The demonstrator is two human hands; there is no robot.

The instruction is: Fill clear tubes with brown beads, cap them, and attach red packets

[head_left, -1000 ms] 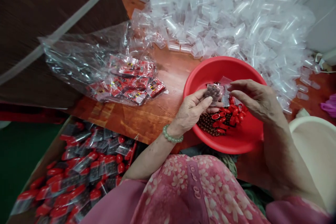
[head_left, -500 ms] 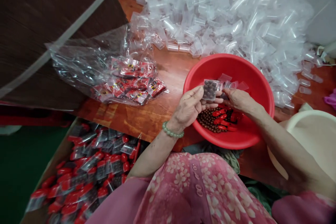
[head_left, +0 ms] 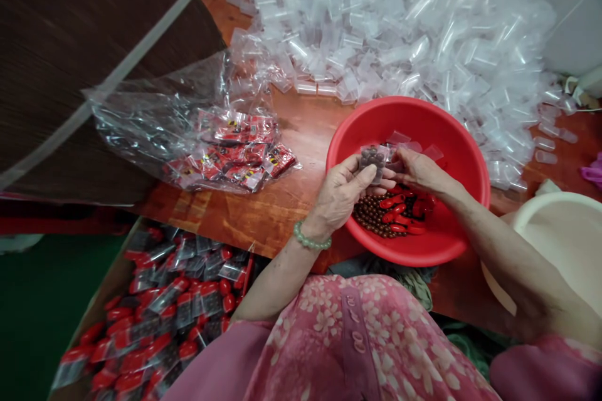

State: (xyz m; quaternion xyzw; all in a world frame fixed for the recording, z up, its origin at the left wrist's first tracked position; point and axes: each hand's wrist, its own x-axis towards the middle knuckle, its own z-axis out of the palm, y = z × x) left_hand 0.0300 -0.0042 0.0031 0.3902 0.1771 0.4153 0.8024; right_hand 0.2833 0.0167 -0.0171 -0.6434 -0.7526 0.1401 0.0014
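pinching bead packet narrowly between left hand and right hand, above basin; loose beads left inside, filled packets to its left, empty sleeves behind it.

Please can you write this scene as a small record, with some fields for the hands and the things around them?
left hand: holds a small clear bag of dark beads
right hand: fingers beside that bag, above the bowl
bowl: red plastic bowl with brown beads and red pieces
wrist: green bead bracelet on the left arm
table: wooden table
rest: heap of clear plastic tubes; red packets in a clear plastic bag; cardboard box of red-topped packets; cream basin
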